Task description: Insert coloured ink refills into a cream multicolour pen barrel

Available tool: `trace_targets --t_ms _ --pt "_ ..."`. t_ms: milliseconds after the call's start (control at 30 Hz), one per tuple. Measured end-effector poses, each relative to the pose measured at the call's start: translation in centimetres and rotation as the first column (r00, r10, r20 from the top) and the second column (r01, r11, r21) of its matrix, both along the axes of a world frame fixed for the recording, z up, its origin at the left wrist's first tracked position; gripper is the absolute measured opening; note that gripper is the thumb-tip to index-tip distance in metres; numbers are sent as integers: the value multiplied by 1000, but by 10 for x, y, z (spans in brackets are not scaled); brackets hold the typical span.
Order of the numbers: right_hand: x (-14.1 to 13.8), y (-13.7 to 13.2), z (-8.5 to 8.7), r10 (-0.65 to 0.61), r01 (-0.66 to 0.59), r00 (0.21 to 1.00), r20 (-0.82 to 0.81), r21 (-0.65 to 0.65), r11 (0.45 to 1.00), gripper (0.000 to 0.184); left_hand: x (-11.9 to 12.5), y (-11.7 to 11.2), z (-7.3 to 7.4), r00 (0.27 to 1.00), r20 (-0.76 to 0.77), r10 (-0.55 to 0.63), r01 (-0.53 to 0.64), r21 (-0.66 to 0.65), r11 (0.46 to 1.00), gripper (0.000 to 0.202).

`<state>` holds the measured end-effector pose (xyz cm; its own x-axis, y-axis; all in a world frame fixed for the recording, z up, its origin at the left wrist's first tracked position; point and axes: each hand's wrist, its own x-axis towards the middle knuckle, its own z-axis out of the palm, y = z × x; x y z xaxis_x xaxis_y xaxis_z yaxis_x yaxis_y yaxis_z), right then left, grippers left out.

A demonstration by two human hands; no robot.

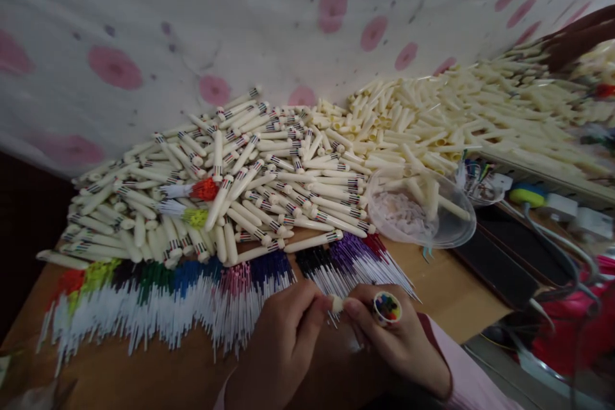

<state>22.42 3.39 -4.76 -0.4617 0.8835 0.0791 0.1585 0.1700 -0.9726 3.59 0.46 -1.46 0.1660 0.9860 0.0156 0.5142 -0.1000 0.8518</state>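
Note:
My left hand (281, 346) and my right hand (401, 339) meet low in the middle of the view. The right hand grips a cream pen barrel (387, 307), its open end toward me with several coloured refill tips inside. Between the left thumb and the right fingers sits a small cream piece (337, 303); what exactly it is I cannot tell. Just beyond the hands lie rows of refills (168, 295) sorted by colour on the wooden table (446, 295). Behind them is a heap of assembled multicolour pens (250, 186).
A pile of bare cream barrels (471, 115) stretches to the right. A clear plastic bowl (423, 211) holds small parts. A spotted cloth (240, 32) hangs behind. Cables and a dark tray (509, 250) sit at the right. Another person's sleeve (581, 38) shows at far right.

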Motion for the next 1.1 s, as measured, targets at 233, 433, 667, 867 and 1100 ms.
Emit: trace_targets --t_ms 233,433,667,867,1100 --pt "1 0 3 -23 14 998 64 132 991 38 0 0 2 1000 0 17 -17 -38 999 35" --pt "-1 -1 -4 6 -6 1000 -15 21 1000 43 1 -4 5 1000 -10 -9 8 -63 998 25" --pt "4 -5 -1 17 -25 998 60 138 990 37 5 -12 5 999 -23 32 -34 -127 991 35" --pt "-4 -7 -13 68 -112 989 -133 -352 929 61 8 -16 2 995 -93 -18 32 151 988 21" --pt "-4 -7 -6 54 -51 997 -48 55 997 53 9 -24 -1 994 -87 60 -57 33 998 33"
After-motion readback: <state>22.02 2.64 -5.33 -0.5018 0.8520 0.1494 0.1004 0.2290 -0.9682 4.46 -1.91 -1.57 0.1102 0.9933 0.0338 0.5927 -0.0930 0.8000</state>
